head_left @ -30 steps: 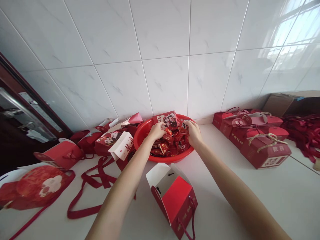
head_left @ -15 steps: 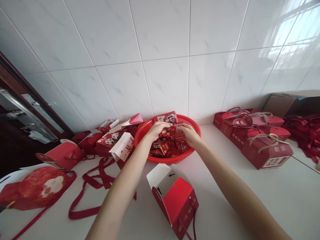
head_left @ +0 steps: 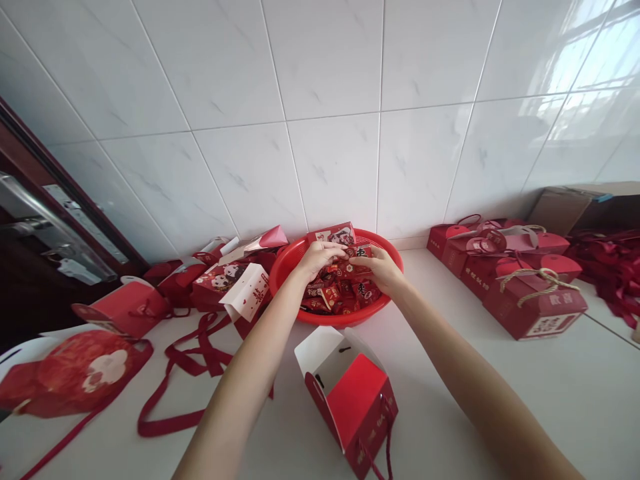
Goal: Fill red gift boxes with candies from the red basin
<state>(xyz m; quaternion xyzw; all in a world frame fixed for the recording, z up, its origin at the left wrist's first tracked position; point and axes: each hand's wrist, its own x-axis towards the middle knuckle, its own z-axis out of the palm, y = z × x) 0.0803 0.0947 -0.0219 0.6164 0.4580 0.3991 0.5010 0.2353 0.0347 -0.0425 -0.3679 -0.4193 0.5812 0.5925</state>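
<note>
The right hand (head_left: pixel 380 272) narrowly pinches a red snack packet (head_left: pixel 361 253) over the filled plastic basket (head_left: pixel 345 321), probably keeping it clear of the pile (head_left: pixel 333 295); the left hand's (head_left: pixel 317 259) grip beside it is unclear.

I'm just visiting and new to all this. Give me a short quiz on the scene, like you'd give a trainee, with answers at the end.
1. True or false: the open box stands inside the red basket.
2. What do the fingers of the right hand hold?
A) a loose ribbon
B) a small wrapped packet
C) a metal spoon
3. Fill in the blank: the front box on the right is topped with pale, twisted ____.

Key: 1. False, it stands on the table in front of the basket. 2. B. 3. Rope.
</note>
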